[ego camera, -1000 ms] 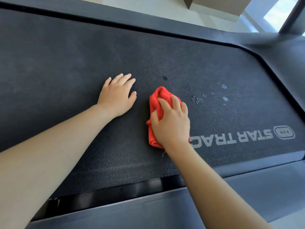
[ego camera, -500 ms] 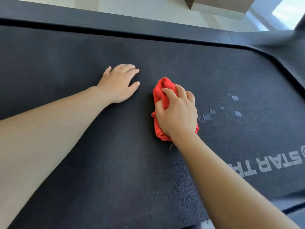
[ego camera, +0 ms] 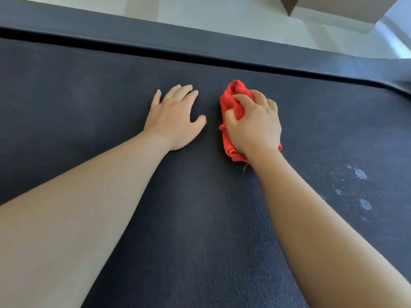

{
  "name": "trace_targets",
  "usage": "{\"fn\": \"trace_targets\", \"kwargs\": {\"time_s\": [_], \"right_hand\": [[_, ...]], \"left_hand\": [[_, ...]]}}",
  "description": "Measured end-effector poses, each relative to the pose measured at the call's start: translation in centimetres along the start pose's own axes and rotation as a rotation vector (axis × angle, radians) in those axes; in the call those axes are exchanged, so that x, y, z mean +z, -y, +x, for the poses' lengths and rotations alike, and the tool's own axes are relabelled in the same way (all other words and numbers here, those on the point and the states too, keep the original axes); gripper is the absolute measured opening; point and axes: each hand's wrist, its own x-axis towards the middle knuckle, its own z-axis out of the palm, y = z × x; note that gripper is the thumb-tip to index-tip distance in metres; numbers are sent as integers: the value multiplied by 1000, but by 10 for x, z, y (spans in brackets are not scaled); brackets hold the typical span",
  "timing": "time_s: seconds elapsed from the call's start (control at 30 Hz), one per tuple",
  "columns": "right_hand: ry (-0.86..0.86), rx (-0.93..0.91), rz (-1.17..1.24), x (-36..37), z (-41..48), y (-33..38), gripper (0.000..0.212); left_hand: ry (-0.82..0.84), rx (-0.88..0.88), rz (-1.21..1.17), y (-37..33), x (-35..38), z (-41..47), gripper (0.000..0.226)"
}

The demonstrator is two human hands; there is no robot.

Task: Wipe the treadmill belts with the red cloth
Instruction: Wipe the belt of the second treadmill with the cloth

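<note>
The right hand clutched the bunched cloth near the belt's far edge; the left hand lay flat beside it. Firm, overlapping strokes should cover the pale spots.

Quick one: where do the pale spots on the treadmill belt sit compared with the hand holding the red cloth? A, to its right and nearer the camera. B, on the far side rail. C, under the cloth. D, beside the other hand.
A: the pale spots lie on the belt to the right of the right hand gripping the red cloth, closer to the camera.
</note>
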Motion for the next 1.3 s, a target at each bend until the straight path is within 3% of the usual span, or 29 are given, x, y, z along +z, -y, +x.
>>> {"fn": "trace_targets", "kwargs": {"time_s": [0.4,0.57,0.83,1.13,1.3], "right_hand": [[59,-44,-9,22,85,18,42],[66,-53,-8,4,21,6,41],[-77,-40,-37,-40,-135,-31,41],[-17,94,-41,-41,-103,-38,37],[-18,132,-59,-56,-149,-32,36]], "left_hand": [[-10,2,-15,3,1,4,64],[3,-5,-3,3,-1,5,63],[-64,57,5,-1,-1,1,58],[33,88,9,-53,8,-91,67],[33,209,5,-56,4,-132,64]]}}
